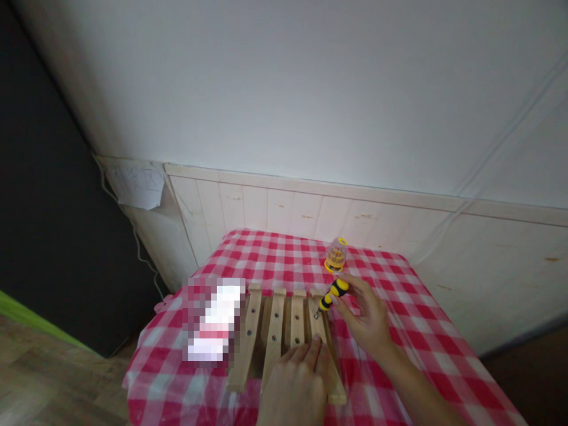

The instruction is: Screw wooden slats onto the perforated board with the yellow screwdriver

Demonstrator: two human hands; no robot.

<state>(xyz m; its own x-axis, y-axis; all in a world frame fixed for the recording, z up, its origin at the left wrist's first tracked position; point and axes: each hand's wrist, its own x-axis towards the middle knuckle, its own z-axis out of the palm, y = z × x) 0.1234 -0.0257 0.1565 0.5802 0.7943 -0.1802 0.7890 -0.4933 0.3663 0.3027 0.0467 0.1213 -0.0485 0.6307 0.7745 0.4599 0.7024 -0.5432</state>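
A slatted wooden piece [276, 338] lies on the table, its pale slats set with dark screws. My right hand [366, 319] grips a yellow and black screwdriver [332, 294] by its handle. The screwdriver slants down to the left, its metal tip at a screw near the far end of the rightmost slat. Fingers stretched forward, my left hand [296, 387] rests on the near part of the right-hand slats and hides some of them. Whether the tip is seated in the screw is too small to tell.
A clear-topped case of screwdriver bits [336, 257] with a yellow base stands at the table's back. A pixelated white rectangular thing [216, 319] lies left of the slats. A red and white checked tablecloth [381, 272] covers the table. Behind it rises a panelled wall [284, 207].
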